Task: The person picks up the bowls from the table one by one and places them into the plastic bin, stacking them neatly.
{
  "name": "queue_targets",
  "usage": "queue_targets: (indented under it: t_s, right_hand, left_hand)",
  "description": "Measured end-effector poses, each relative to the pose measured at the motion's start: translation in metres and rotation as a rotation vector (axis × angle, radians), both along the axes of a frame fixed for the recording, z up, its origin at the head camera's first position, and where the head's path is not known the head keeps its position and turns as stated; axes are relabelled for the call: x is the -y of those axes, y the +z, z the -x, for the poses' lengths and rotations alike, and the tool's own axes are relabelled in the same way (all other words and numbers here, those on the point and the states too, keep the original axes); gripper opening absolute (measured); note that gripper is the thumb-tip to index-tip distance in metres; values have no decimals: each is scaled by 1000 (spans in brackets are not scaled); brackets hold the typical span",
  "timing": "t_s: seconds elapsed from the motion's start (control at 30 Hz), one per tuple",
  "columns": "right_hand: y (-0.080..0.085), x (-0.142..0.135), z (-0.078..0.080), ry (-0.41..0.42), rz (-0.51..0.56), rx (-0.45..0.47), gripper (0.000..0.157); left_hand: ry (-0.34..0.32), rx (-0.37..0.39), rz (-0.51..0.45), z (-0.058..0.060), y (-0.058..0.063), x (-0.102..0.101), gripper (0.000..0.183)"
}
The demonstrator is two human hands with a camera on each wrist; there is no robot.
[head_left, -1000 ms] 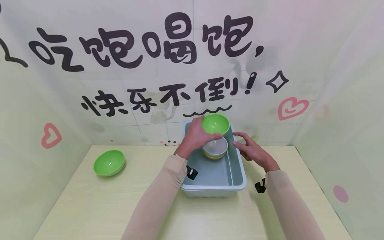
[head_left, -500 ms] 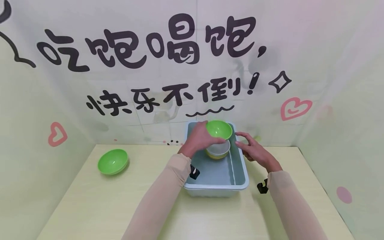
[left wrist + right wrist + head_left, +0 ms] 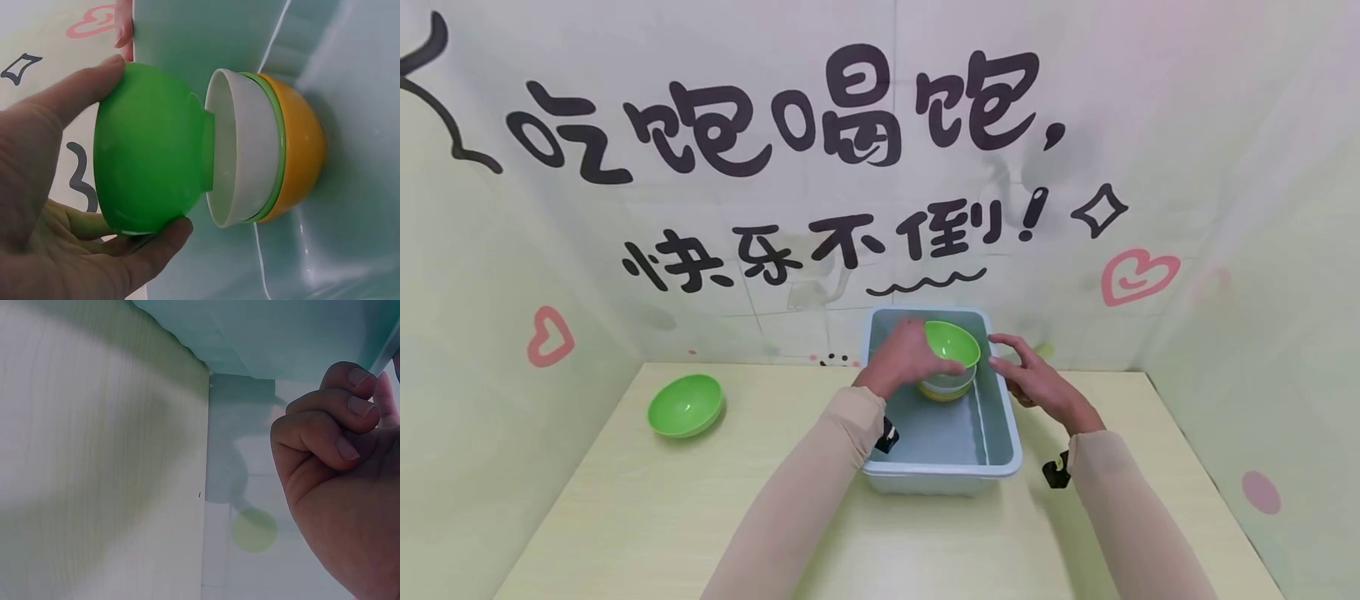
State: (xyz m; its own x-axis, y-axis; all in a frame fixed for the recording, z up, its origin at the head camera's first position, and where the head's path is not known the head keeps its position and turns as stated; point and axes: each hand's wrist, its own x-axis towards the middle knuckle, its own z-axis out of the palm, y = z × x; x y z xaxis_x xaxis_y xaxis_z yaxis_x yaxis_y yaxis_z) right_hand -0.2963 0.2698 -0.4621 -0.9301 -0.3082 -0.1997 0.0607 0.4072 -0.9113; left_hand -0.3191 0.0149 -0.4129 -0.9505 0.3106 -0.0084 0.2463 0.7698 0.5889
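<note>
My left hand (image 3: pixel 906 354) holds a green bowl (image 3: pixel 147 150) by its rim, thumb on one side and fingers on the other. Its foot is at the mouth of a white bowl (image 3: pixel 256 144); whether they touch I cannot tell. The white bowl sits nested in another green bowl (image 3: pixel 275 147), which sits in an orange-yellow bowl (image 3: pixel 303 147). This stack stands inside a light blue plastic basin (image 3: pixel 940 471), towards its far right. On the basin's right rim is my right hand (image 3: pixel 1037 383), thumb and index finger at the edge, other fingers curled outside the wall.
Another green bowl (image 3: pixel 687 406) rests on the pale wooden table (image 3: pixel 760 450), left of the basin. Behind the table rises a printed wall curtain (image 3: pixel 790 192) with black lettering, and further curtains close off both sides.
My left hand has lowered the green bowl towards the stack, covering more of the white bowl's mouth. The right hand stays at the basin's rim. The head view has shifted slightly.
</note>
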Motion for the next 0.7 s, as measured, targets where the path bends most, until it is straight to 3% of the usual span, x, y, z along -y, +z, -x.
queue_targets:
  t_s: [0.37, 0.7]
  right_hand:
    - [-1, 1, -2, 0, 1, 2, 61]
    - [-2, 2, -1, -2, 11, -6, 59]
  left_hand:
    - [28, 81, 30, -4, -2, 0, 84]
    - [14, 101, 68, -3, -5, 2, 78]
